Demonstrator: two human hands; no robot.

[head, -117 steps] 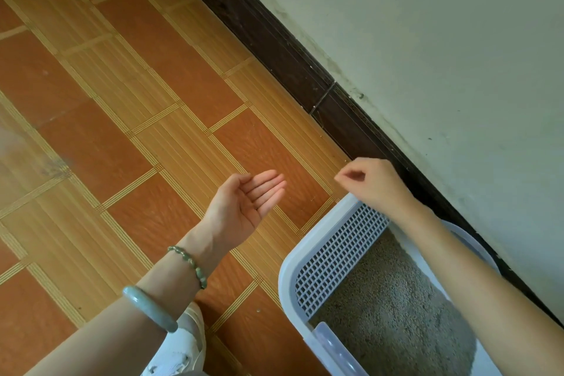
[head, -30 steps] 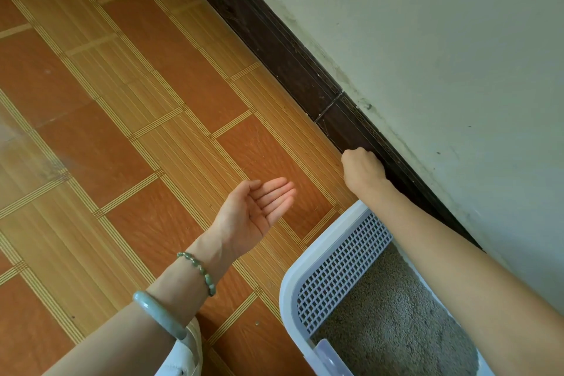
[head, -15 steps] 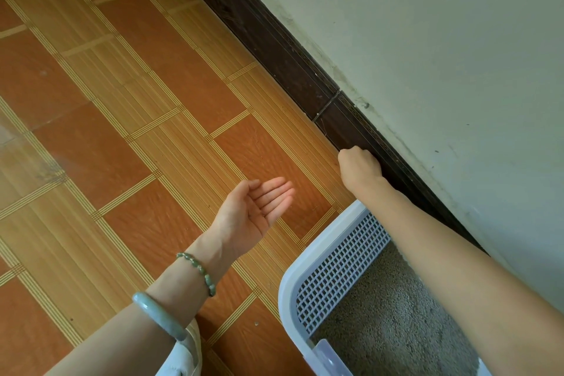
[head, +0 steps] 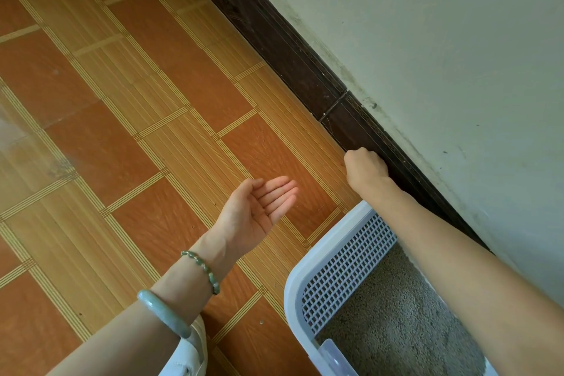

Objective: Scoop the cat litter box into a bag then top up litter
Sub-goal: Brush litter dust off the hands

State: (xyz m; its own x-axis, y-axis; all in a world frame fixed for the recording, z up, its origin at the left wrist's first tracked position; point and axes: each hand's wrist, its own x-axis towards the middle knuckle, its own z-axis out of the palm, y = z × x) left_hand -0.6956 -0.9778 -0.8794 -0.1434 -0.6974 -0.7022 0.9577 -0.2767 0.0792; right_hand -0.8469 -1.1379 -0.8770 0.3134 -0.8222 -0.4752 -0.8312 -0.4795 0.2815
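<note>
Head view, entries left to right. Floor (head: 122,131): orange and tan tiles. Shoe (head: 186,354): white, at the bottom edge. Bangle (head: 163,313) and bead bracelet (head: 203,268): on the left forearm. Left hand (head: 259,207): palm up above the floor, fingers straight and together, holding nothing, almost unmoved over the last seconds. Litter box (head: 293,281): white, bottom right against the wall, grille (head: 345,262) at its far end, grey litter (head: 390,323) inside. Right hand (head: 364,169): a few seconds ago over the box's far corner, now beyond it, knuckles up against the dark skirting (head: 274,40); fingers curled under, and whether they pinch anything cannot be told. Wall (head: 427,40): pale, scuffed. No scoop or bag shows. Judgement: scooping has not begun; the reach past the box looks like fetching or clearing something along the skirting first.
</note>
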